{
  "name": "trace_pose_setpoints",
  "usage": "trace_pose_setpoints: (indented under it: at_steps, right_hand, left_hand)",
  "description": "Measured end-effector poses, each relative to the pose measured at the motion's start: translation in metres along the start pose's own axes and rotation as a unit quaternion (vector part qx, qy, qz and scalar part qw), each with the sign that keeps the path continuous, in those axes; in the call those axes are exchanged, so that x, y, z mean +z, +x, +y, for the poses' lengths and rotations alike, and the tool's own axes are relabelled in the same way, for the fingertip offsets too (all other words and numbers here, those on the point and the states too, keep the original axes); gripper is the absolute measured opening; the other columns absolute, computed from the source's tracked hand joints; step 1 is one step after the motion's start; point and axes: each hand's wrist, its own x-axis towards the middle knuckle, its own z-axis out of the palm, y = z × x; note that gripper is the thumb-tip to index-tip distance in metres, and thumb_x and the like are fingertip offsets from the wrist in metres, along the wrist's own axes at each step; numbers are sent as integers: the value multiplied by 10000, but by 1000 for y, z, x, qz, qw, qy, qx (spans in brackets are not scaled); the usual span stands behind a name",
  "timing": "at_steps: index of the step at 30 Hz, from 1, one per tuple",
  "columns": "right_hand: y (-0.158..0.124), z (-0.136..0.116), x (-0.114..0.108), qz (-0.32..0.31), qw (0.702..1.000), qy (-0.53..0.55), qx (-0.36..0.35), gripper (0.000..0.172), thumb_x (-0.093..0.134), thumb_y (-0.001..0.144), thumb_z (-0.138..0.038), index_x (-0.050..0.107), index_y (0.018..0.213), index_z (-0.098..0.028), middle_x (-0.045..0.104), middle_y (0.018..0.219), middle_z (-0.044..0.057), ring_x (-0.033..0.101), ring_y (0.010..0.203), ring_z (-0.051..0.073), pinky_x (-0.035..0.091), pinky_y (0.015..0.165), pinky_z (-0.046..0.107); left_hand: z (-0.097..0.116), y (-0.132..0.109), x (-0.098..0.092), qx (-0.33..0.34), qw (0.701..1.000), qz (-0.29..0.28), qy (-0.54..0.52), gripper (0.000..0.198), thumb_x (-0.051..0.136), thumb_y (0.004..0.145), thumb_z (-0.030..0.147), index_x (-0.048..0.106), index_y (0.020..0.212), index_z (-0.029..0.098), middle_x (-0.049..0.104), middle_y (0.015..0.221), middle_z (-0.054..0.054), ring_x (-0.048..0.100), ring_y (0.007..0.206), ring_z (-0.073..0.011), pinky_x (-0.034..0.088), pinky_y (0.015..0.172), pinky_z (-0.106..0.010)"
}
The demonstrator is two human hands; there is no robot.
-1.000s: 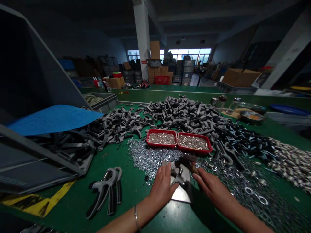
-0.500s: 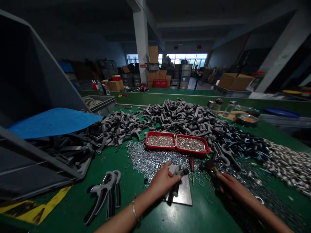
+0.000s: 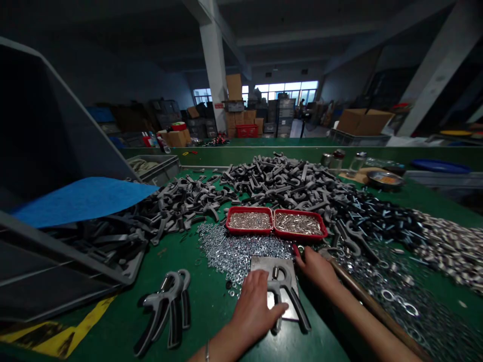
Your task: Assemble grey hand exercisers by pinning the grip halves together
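Your hands are staying apart. Your left hand [image 3: 252,312] is lying against a grey-and-black hand gripper [image 3: 287,290], and you can't tell whether it is clamping. The gripper's moulded body and two long, tapering handles are resting on a scuffed steel plate [image 3: 277,266]. Your right hand [image 3: 316,269] is reaching beside the plate, near a red screwdriver handle [image 3: 295,250], while a wooden hammer handle [image 3: 373,301] is running alongside your forearm. Red trays [image 3: 276,222] of silver pins are sitting beyond, between loose steel washers [image 3: 237,254] and heaped grey castings [image 3: 279,176].
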Motion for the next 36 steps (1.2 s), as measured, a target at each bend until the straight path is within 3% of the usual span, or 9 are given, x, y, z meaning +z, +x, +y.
trace_pose_setpoints:
  at_steps: [7,12,14,18,23,26,29,33,36]
  right_hand:
    - [-24,-3,-35,6,977,210,-35,341,452,930,-550,499,998,-219,720,804,56,703,683,245,535,652,363]
    - [-55,-34,-5,-44,888,458,0,359,534,917,-594,520,937,-237,739,793,50,710,635,233,568,597,359]
    - [-59,-40,10,-48,875,481,6,338,562,914,-577,509,943,-245,742,805,50,716,652,243,569,585,361]
    - [-56,-39,26,-44,876,480,5,310,547,934,-555,485,985,-256,745,832,49,724,667,249,565,570,359]
    - [-53,-38,25,-48,889,456,3,327,536,929,-577,490,983,-259,749,844,58,736,698,264,564,563,354]
    - [-57,-39,25,-30,921,389,-7,317,500,943,-574,505,963,-258,750,793,52,736,702,262,567,624,354]
    - [-62,-43,24,18,967,241,-81,295,466,964,-520,546,947,-237,749,764,64,733,690,254,554,651,329]
    - [-52,-59,16,72,974,68,-205,370,450,969,-474,653,913,-170,747,641,33,703,549,181,524,508,233]
    - [-32,-67,8,108,977,67,-172,513,331,1005,-511,679,833,-174,714,520,-21,590,361,125,450,334,206]
  left_hand:
    - [3,3,-5,-13,999,-21,24,368,607,754,213,585,1118,165,565,1137,-119,473,1125,-308,380,1054,-482]
    - [-3,1,-12,-13,999,-44,2,349,602,811,240,562,1153,184,540,1175,-100,445,1144,-289,362,1060,-465]
    - [-4,2,-12,-15,999,-51,-2,352,615,815,255,557,1156,186,538,1174,-97,441,1147,-287,355,1062,-463]
    - [-7,4,-9,-11,998,-56,-7,353,632,812,272,549,1149,207,537,1164,-82,445,1131,-286,358,1044,-460]
    - [-10,4,-7,-12,998,-60,-4,358,629,814,275,536,1151,199,534,1169,-90,447,1126,-286,358,1029,-466]
    - [-9,4,-8,-12,998,-62,-3,344,628,819,284,536,1141,205,536,1166,-87,450,1121,-286,361,1024,-465]
    - [-8,5,-10,-12,998,-68,-7,332,629,822,285,535,1134,218,541,1159,-82,454,1121,-287,366,1025,-461]
    - [-5,5,-11,-10,998,-66,-6,347,622,826,250,530,1160,218,543,1170,-85,457,1136,-285,368,1034,-454]
    - [-3,5,-11,-23,998,-64,-6,332,631,830,252,542,1148,215,542,1173,-85,459,1140,-286,370,1031,-456]
